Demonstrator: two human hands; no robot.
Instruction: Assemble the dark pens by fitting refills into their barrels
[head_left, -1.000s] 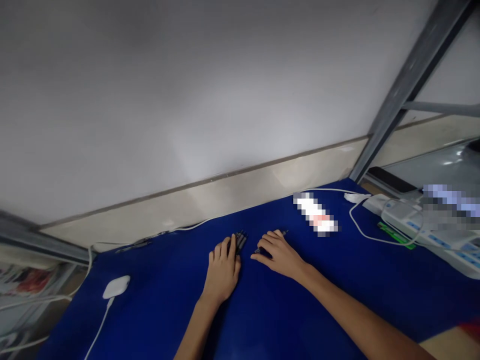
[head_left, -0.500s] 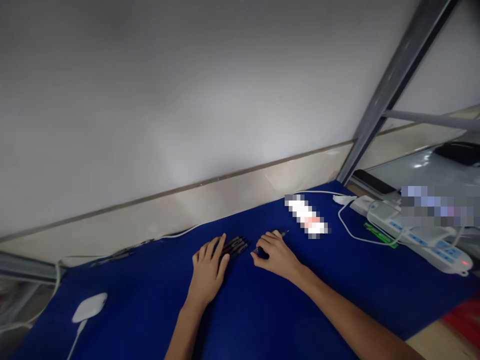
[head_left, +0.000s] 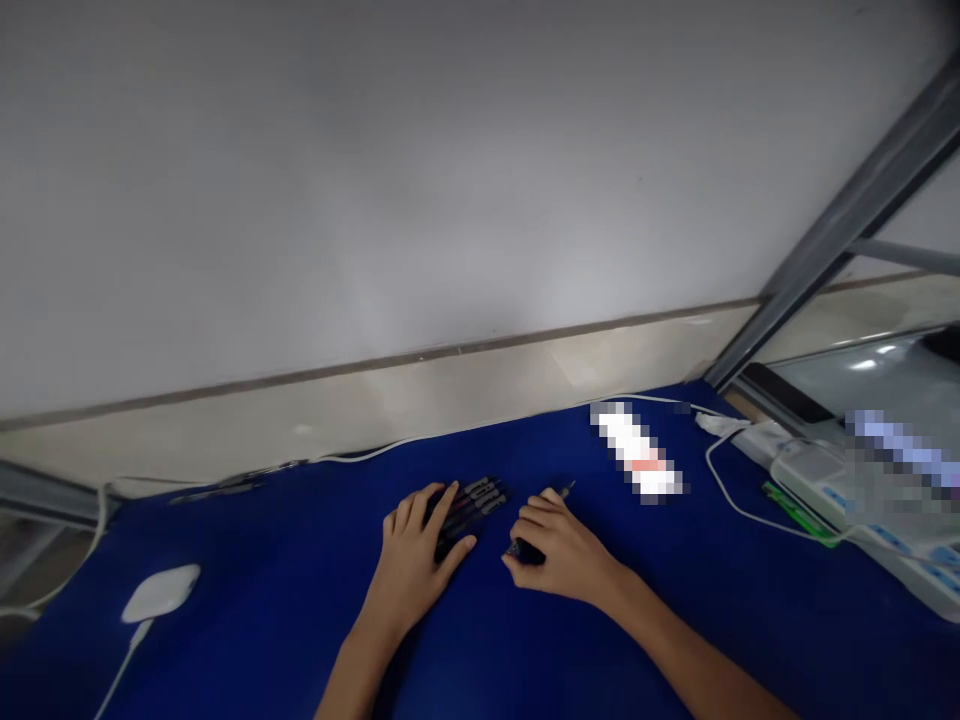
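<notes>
My left hand [head_left: 414, 540] lies palm down with its fingers spread. Its fingertips rest on a bundle of several dark pens [head_left: 480, 496], which lie side by side on the blue table cover [head_left: 480, 640]. The hand hides the pens' left ends, and its thumb is stretched out apart from them. Just to the right, my right hand [head_left: 556, 545] is curled round a dark pen [head_left: 568, 488]. One thin end of that pen shows beyond the fingers, pointing up and right; most of its barrel is covered by the hand.
A blurred-out bright rectangular item [head_left: 636, 450] lies right of my right hand. Farther right are a white power strip [head_left: 892, 545], white cables and a green packet [head_left: 799, 512]. At left sits a white case [head_left: 161, 592] with a cable. Dark thin items [head_left: 225, 487] lie by the wall.
My view has shifted and tilted slightly. My left thumb has moved away from the pens, which now look a little more spread out. My right hand keeps hold of its pen.
</notes>
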